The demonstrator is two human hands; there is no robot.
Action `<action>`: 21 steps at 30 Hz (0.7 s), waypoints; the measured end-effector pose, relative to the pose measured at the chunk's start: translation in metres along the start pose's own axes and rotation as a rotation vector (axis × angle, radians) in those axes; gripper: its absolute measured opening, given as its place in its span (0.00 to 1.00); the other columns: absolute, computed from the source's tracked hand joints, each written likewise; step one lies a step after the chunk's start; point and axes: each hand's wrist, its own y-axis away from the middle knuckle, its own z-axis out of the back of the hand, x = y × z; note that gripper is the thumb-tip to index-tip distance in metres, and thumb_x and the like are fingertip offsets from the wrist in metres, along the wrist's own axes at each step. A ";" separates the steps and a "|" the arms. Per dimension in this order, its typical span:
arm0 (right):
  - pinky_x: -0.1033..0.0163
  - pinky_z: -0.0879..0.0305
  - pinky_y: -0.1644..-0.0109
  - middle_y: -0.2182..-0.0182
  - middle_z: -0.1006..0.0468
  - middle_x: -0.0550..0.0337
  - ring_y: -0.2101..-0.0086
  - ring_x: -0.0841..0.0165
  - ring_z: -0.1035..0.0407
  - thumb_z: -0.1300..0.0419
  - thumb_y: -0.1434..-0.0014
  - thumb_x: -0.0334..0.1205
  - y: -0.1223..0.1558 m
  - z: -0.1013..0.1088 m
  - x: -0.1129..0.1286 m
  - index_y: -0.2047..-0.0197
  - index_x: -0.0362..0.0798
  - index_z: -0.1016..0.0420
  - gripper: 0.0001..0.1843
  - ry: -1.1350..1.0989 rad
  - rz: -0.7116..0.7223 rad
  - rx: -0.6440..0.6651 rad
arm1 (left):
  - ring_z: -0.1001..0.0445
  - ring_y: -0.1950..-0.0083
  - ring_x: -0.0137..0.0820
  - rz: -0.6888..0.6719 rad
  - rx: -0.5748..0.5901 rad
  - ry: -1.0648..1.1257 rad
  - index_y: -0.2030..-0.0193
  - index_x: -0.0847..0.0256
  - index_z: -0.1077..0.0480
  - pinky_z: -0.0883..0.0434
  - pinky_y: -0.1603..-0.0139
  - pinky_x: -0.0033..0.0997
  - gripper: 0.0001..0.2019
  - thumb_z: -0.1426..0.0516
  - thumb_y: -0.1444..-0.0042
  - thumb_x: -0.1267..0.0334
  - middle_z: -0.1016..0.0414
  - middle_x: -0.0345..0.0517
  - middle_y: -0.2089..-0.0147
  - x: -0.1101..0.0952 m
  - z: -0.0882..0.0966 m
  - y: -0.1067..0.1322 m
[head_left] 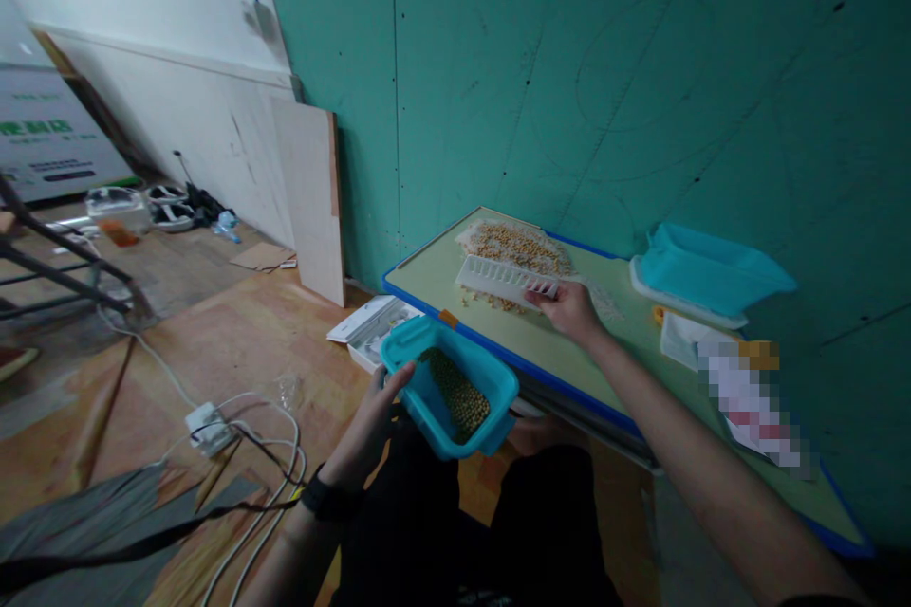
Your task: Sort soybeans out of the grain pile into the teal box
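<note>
My left hand (376,413) grips the near-left rim of a turquoise plastic basin (502,377), held tilted over my lap beside the table edge. Inside lie small green beans and yellow soybeans (466,401). In my right hand (571,311) is a white slotted plastic strip (498,278), pinched at its right end. Its long side stands on the table, up against a heap of soybeans and white grains (513,245). A few loose soybeans lie on the near side of the strip.
The pale-yellow table (427,270) has a blue edge and stands by a green wall. On its right are another turquoise basin (712,267) and a white packet (747,398), partly blurred. An open white box (374,327), a power strip (211,427) and cables lie on the floor.
</note>
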 end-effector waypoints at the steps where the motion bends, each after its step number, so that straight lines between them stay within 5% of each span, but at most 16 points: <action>1: 0.54 0.16 0.56 0.69 0.09 0.57 0.65 0.53 0.12 0.23 0.43 0.43 -0.001 0.000 0.004 0.68 0.52 0.11 0.05 0.004 0.003 -0.005 | 0.13 0.38 0.58 0.001 -0.001 0.004 0.22 0.50 0.32 0.15 0.52 0.44 0.43 0.29 0.37 0.35 0.20 0.60 0.25 -0.001 0.001 0.000; 10: 0.55 0.17 0.57 0.70 0.09 0.54 0.65 0.52 0.13 0.22 0.42 0.43 -0.018 -0.015 0.037 0.67 0.50 0.10 0.07 0.100 0.037 0.085 | 0.13 0.41 0.55 -0.045 -0.022 0.015 0.23 0.50 0.32 0.15 0.52 0.46 0.41 0.29 0.35 0.35 0.20 0.62 0.26 -0.012 0.010 -0.002; 21: 0.53 0.17 0.55 0.65 0.07 0.51 0.61 0.50 0.11 0.25 0.39 0.45 0.007 -0.012 0.045 0.64 0.51 0.09 0.07 0.039 0.041 0.058 | 0.13 0.44 0.54 -0.047 -0.001 0.020 0.24 0.50 0.31 0.18 0.52 0.46 0.40 0.30 0.35 0.34 0.19 0.60 0.29 -0.007 0.010 -0.005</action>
